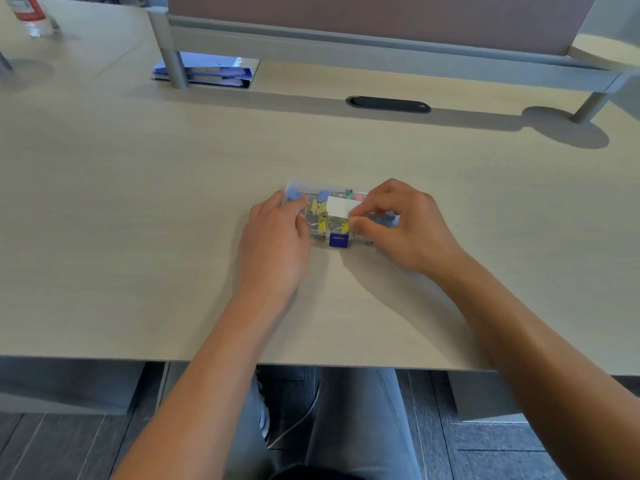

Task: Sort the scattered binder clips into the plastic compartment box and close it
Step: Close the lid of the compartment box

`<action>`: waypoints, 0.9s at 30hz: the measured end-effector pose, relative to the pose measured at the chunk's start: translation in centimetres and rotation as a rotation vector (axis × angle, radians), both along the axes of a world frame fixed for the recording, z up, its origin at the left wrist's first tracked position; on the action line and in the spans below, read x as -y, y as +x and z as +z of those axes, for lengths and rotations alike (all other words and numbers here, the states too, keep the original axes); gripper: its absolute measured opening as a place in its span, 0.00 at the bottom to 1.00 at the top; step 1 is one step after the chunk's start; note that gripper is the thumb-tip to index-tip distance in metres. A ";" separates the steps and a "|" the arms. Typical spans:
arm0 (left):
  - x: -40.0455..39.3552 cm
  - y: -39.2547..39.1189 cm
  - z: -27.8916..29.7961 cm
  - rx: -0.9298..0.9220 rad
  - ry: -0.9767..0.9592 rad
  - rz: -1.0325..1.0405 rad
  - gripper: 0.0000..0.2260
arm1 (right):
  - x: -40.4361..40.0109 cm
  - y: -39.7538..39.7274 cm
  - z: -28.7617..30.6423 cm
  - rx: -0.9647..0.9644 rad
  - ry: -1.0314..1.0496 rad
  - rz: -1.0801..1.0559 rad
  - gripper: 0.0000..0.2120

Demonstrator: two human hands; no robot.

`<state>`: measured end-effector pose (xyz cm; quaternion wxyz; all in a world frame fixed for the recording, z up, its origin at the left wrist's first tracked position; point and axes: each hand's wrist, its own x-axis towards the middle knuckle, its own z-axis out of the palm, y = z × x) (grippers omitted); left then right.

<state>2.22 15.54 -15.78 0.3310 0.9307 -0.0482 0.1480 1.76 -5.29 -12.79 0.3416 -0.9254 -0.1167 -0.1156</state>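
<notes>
Clear plastic compartment box [313, 195], lid seemingly down, at desk centre; yellow, blue, pink, green binder clips [318, 208] visible inside; white label [338, 207] on top, dark blue latch [338, 240] at near edge. Left hand [275, 237]: fingers curled over box's left end, gripping. Right hand [403, 225]: thumb and forefinger pinched at box's right end. No loose clips seen. Step judged: closing. Next: press latch shut. Pale wood-grain desk [138, 202]; blue folders [214, 72], bottle [29, 13] far left; black cable slot [388, 104], partition rail [381, 46] behind.
</notes>
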 end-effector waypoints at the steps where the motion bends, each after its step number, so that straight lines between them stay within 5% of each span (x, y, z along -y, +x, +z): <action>1: 0.0 0.0 0.2 -0.012 0.016 0.005 0.19 | -0.3 0.1 0.0 -0.015 0.008 0.018 0.06; 9: -0.1 0.1 -0.5 -0.013 -0.013 0.002 0.18 | -1.2 0.2 0.3 -0.051 -0.020 0.069 0.12; 27: 0.0 -0.2 -0.5 -0.006 0.004 0.015 0.18 | -1.3 -0.5 -1.1 0.209 -0.230 0.065 0.13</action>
